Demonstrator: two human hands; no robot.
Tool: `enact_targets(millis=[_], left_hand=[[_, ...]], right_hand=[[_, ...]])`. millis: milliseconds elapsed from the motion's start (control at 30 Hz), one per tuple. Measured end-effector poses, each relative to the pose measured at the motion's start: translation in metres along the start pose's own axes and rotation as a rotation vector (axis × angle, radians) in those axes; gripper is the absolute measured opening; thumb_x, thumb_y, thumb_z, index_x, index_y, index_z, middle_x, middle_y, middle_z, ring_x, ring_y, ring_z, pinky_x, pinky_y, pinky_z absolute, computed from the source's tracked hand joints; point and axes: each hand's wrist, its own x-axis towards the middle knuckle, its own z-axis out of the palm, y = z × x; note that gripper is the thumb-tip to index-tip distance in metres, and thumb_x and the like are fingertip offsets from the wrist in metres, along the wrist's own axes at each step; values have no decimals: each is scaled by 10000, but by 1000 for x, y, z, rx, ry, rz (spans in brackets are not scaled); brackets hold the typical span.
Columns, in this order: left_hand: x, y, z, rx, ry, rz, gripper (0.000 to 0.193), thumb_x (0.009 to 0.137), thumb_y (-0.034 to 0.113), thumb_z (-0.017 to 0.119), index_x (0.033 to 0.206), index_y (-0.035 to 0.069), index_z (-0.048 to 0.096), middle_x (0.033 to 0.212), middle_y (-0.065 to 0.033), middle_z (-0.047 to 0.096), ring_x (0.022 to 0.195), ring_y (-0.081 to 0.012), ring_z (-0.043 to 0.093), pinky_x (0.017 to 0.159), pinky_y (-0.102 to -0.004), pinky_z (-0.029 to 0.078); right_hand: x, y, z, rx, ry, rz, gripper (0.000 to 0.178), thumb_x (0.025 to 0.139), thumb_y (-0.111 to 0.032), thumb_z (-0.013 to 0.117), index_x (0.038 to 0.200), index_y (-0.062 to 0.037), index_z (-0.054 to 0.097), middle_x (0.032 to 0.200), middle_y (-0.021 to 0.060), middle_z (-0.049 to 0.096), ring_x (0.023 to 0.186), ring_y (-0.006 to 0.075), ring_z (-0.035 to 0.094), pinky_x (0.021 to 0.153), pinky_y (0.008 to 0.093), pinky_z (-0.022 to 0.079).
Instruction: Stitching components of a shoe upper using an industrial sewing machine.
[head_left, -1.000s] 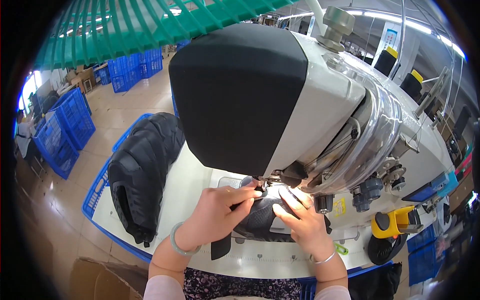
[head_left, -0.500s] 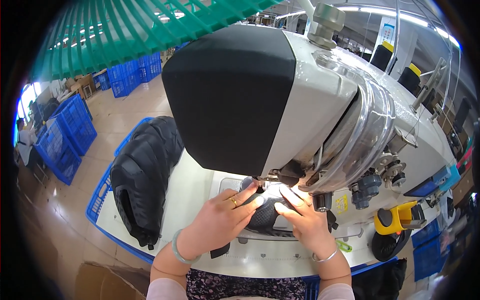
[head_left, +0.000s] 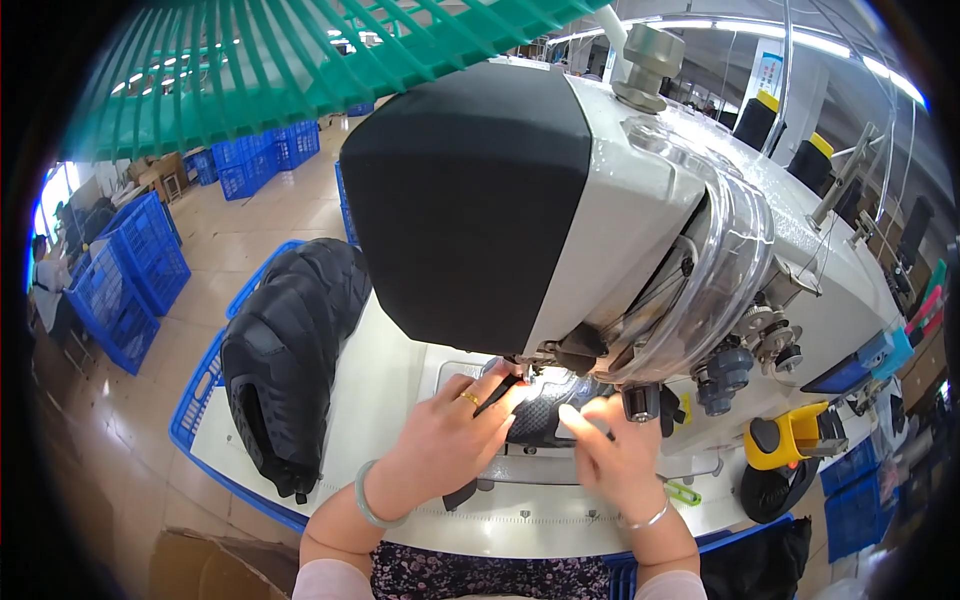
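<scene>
Head view: the dark textured piece (head_left: 537,424) lies on the pale work surface (head_left: 400,535), under the needle end of a sewing machine (head_left: 450,210), where a bright light falls. The left hand (head_left: 447,430), with a ring and a bracelet, brings thumb and fingers close together at the piece's left edge beside the needle; whether they pinch or only press, I cannot tell. The right hand (head_left: 620,452) is blurred, its fingers bent at the piece's right side; its grip cannot be made out. Left of the hands rests a row of nested black uppers (head_left: 285,365), near a blue crate (head_left: 190,405). To the right stands a yellow holder (head_left: 785,437); overhead spreads a green slatted guard (head_left: 500,35).
</scene>
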Motion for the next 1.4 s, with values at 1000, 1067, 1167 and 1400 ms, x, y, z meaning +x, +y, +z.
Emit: enact_targets(millis=[1000,1067,1167,1400], left_hand=[[5,-2,-1,-185,78,8,188,753,69,637,935,27,659,1208,-176,630,657,-238,590,622,-320,529],[6,-1,1,-176,102,-1,187,750,68,632,930,25,661,1181,-185,641,657,-237,592,611,-319,529],[6,0,0,-222,40,-74,301,756,39,593,1045,46,675,1154,-185,650,738,-304,641,717,-364,549],[8,0,-2,-247,30,-108,289,759,41,590,1035,44,676,1132,-175,657,739,-310,629,717,-374,541]], right_hand=[[4,-1,-2,207,-245,107,400,796,-230,688,1189,-156,681,506,19,482,434,181,503,449,311,390],[6,1,-5,200,-262,88,395,799,-235,688,1187,-159,682,505,18,485,430,181,504,444,313,387],[7,-2,-6,185,-272,90,390,806,-238,684,1188,-159,680,506,20,488,433,180,508,443,314,386],[12,-7,-9,144,-292,59,384,817,-252,674,1189,-161,675,516,21,510,440,191,526,442,320,396]])
